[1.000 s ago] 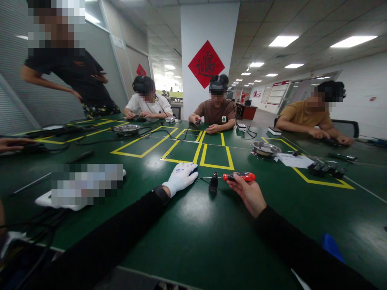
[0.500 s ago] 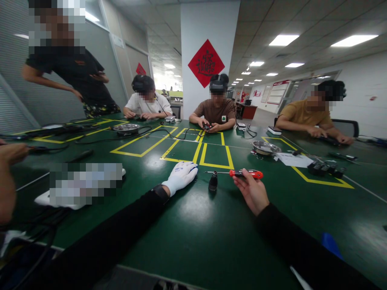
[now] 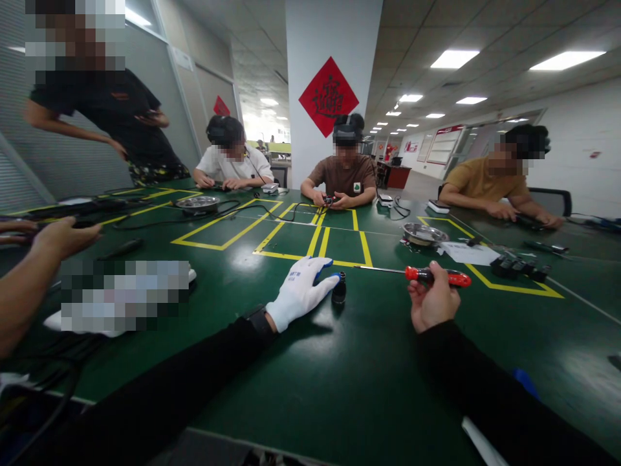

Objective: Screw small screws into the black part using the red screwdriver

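Black piece (image 3: 339, 294) partly behind left hand (image 3: 301, 292)

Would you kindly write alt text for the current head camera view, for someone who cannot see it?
Bare right hand holding a red-and-black screwdriver over a green table, with the white-gloved left hand at a small black upright part. Three people sit across the table.

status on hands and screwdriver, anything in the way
Left hand open, beside black part. Right hand holding red screwdriver, tip leftward. Black part upright between hands.
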{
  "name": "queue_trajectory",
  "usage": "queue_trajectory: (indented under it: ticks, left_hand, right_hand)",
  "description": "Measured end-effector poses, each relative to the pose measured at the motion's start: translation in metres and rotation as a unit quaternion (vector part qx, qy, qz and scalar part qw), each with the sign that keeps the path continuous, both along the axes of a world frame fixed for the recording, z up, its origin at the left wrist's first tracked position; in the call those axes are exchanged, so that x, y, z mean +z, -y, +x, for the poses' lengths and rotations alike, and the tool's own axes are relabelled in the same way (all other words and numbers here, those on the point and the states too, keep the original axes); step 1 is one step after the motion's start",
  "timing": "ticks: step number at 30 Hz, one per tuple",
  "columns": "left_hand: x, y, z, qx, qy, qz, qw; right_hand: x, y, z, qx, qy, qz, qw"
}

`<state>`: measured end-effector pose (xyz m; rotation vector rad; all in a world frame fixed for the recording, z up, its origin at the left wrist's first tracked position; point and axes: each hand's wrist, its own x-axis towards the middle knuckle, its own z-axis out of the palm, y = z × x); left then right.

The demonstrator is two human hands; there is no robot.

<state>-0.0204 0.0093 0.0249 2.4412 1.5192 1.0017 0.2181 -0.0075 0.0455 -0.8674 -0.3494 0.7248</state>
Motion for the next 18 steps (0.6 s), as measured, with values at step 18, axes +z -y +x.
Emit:
queue_trajectory:
  ticks: [18]
  left_hand:
    - [-0.013, -0.001, 0.011, -0.074, -0.037, -0.02, 0.996]
  right_hand:
    - [0.005, 0.032, -0.027, 0.001, 0.335, 0.139, 0.932]
